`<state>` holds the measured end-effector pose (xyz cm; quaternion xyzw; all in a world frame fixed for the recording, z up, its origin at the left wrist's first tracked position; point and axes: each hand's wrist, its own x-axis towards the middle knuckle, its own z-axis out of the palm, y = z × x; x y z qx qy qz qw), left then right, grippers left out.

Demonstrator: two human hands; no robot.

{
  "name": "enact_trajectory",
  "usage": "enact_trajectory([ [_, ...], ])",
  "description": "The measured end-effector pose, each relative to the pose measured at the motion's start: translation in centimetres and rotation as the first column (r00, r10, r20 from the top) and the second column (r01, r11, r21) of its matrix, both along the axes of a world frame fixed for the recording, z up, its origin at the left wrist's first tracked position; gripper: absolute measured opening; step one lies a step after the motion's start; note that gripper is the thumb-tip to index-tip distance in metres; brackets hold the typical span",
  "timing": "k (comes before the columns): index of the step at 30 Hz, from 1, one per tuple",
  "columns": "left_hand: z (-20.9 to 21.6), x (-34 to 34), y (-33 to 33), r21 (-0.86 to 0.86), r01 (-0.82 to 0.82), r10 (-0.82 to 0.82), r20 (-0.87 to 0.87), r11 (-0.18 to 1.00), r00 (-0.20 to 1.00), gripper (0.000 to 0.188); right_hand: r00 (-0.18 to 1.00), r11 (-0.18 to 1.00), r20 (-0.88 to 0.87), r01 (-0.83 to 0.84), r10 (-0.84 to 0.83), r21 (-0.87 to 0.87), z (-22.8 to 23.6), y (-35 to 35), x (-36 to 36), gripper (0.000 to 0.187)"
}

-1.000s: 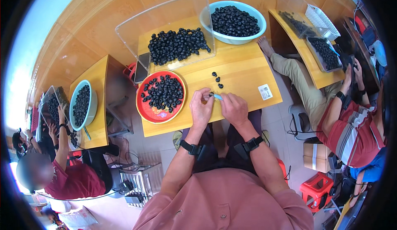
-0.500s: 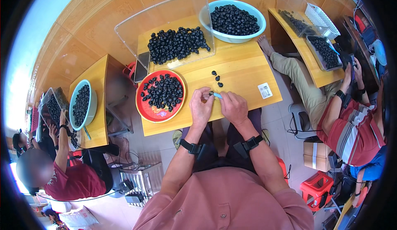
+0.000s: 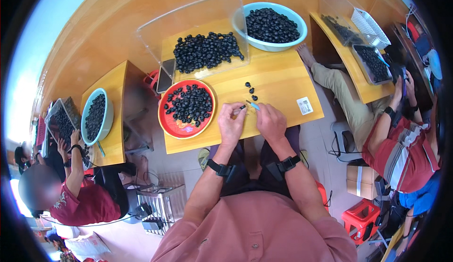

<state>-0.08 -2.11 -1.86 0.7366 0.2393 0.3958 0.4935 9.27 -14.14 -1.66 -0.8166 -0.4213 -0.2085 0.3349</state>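
- Presently, the person sits at a wooden surface (image 3: 283, 80), both forearms reaching up from the lower edge, a dark band on each wrist.
- Left hand (image 3: 231, 124): fingers curled closed, pinching a small dark fruit (image 3: 242, 107) at the fingertips, just above the surface.
- Right hand (image 3: 270, 122): fingers closed around a small blue-handled tool (image 3: 254, 105), its tip pointing toward the fruit in the left hand; the two hands are near each other, almost touching at the fingertips.
- Red plate (image 3: 186, 108): just left of the left hand, on the surface, partly covered with dark fruits in a loose layer.
- Loose fruits (image 3: 250, 90): a few lie on the bare wood just beyond the hands.
- Clear tray (image 3: 198, 40): at the far side of the surface, holding a heap of the same dark fruits.
- Pale blue bowl (image 3: 269, 26): at the far right corner, full of fruits, touching the tray's right side.
- White label (image 3: 305, 106): lies on the surface to the right of the right hand.
- Dark phone-like slab (image 3: 165, 74): leans at the left edge beside the tray; what it is cannot be told for certain.
- Other people sit at neighbouring surfaces left and right with similar bowls and trays.
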Motion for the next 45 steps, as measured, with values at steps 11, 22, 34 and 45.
enact_trajectory([
  [11, 4.8, -4.5, 4.5, 0.337, -0.282, 0.286, 0.037, 0.899, 0.957, 0.022, 0.998, 0.999, 0.036, 0.046, -0.045, -0.009, -0.2, -0.7, 0.2, 0.015],
  [22, 4.7, 2.5, 4.5, 0.373, 0.167, -0.076, -0.248, 0.913, 0.966, 0.028, 0.966, 0.977, -0.159, 0.211, -0.206, 0.017, -0.1, -1.5, 3.2, 0.014],
  [34, 1.0, 8.3, 6.4, 0.513, 0.378, -0.068, -0.524, 0.770, 0.849, 0.024, 0.974, 0.978, -0.105, 0.194, -0.202, -0.076, -0.1, -2.1, 2.5, 0.013],
  [45, 2.5, 4.4, 2.3, 0.033, 0.065, -0.055, -0.247, 0.997, 0.967, 0.018, 0.979, 0.981, -0.057, 0.193, -0.194, -0.028, -0.8, -1.7, 3.0, 0.014],
])
